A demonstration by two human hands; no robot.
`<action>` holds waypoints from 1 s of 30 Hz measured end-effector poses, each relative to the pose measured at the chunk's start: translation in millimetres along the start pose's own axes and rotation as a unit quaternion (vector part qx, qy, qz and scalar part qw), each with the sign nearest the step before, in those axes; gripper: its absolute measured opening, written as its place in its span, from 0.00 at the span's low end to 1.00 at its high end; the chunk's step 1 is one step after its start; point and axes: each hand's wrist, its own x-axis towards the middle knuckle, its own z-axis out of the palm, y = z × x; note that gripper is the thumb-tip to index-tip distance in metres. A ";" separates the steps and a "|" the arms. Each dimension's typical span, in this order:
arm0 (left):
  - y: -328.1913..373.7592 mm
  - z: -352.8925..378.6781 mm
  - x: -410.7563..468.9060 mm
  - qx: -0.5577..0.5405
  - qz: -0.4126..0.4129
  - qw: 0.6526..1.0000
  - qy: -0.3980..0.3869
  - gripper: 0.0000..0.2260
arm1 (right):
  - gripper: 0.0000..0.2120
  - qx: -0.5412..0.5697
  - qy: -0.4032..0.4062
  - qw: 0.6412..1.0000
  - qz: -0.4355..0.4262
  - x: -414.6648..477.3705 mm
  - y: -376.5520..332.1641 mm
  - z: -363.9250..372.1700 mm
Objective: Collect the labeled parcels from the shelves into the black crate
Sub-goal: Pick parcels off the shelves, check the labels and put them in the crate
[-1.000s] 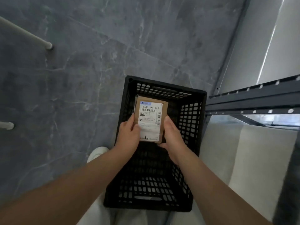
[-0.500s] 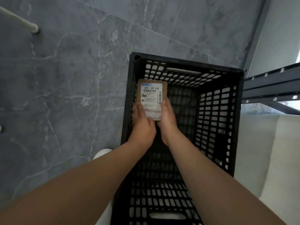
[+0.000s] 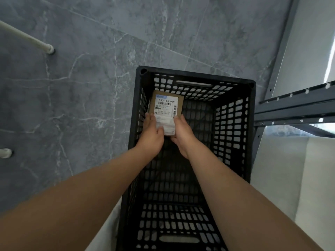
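Cardboard parcel (image 3: 165, 105) tight in left hand (image 3: 152, 137) and right hand (image 3: 183, 135), beside left wall of black crate (image 3: 233, 124)

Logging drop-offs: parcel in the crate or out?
In. Parcel sits below the crate rim near its far-left corner, left hand and right hand holding its near end. Resting on bottom: cannot tell.

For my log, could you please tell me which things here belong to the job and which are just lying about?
Belonging to the job:
labeled parcel, gripped by the left hand and right hand
black crate
shelf frame

Just lying about:
white pole
white pole stub
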 end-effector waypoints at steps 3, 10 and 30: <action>9.0 -0.5 -7.3 -0.022 -0.006 1.000 0.010 0.25 | 0.26 -0.110 -0.019 0.993 0.037 -20.2 -19.4 1.6; 87.3 -20.6 -118.8 -0.011 -0.002 1.000 -0.016 0.24 | 0.22 -0.222 -0.015 0.975 0.004 -145.2 -91.3 -11.0; 712.9 -272.3 -472.1 0.272 0.478 0.771 0.322 0.24 | 0.29 -0.270 0.381 0.735 -0.492 -705.0 -591.3 -121.3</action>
